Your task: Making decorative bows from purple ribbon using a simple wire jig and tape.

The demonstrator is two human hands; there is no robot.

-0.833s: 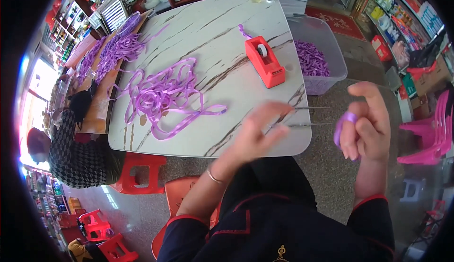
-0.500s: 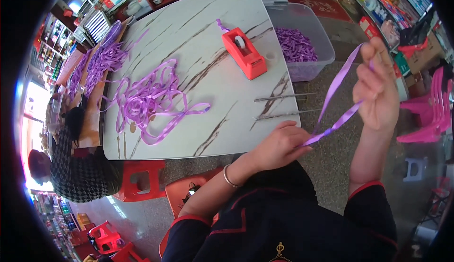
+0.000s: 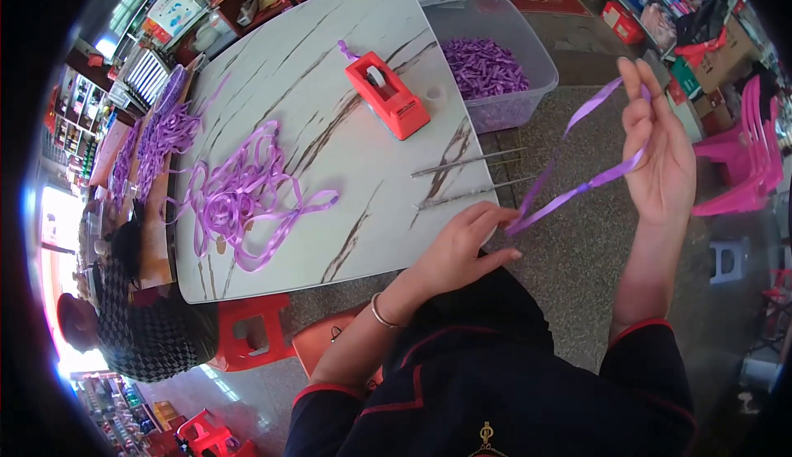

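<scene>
A loop of purple ribbon (image 3: 608, 175) stretches between my hands, off the table's right side. My right hand (image 3: 660, 152) is raised, its fingers bent around the upper end of the loop. At the table's near right corner, my left hand (image 3: 466, 247) has the lower end at its fingertips, with the thumb held apart. How its fingers grip the ribbon is partly hidden. Two thin metal rods (image 3: 466, 162) lie just beyond it, jutting over the table edge. Farther back stands a red tape dispenser (image 3: 388, 98) with a bit of purple ribbon behind it.
A tangled heap of purple ribbon (image 3: 239, 197) lies on the marbled table (image 3: 346, 238). More ribbon (image 3: 165, 135) covers a wooden surface at left, where another person (image 3: 140, 333) sits. A clear bin (image 3: 536, 53) of short purple pieces stands right; pink chairs (image 3: 742, 156) are beyond.
The view has turned slightly, shifting the table leftward. My left thumb has spread away from the ribbon, and my right fingers have straightened somewhat. The loop stays between both hands.
</scene>
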